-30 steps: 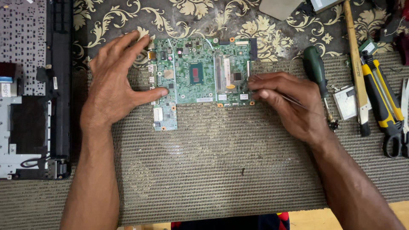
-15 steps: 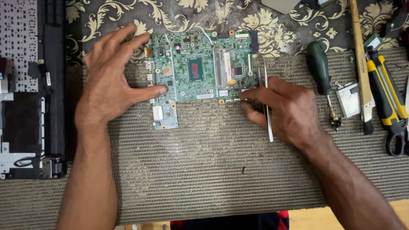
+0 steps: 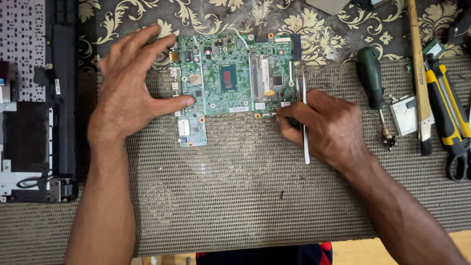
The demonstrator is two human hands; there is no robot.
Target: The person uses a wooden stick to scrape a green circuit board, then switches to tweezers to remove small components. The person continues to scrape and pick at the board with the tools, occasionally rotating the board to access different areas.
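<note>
A green laptop circuit board (image 3: 230, 81) lies flat on a grey woven mat (image 3: 235, 196). My left hand (image 3: 130, 91) rests spread over the board's left edge, thumb pressing its lower left part. My right hand (image 3: 326, 127) sits at the board's lower right corner, fingertips touching the edge. It holds thin metal tweezers (image 3: 304, 115), which stand nearly upright between the fingers, one end beside the board's right edge and the other end pointing toward me.
An opened laptop chassis (image 3: 34, 103) lies at the left. On the right are a green-handled screwdriver (image 3: 370, 81), a small metal plate (image 3: 406, 114), a long wooden-handled tool (image 3: 418, 73) and yellow-and-black pliers (image 3: 449, 118). A floral cloth (image 3: 324, 44) covers the far side.
The tweezers in my right hand swung from lying sideways to nearly upright. My right fingertips stayed at the board's lower right corner; my left hand kept pressing the left edge.
</note>
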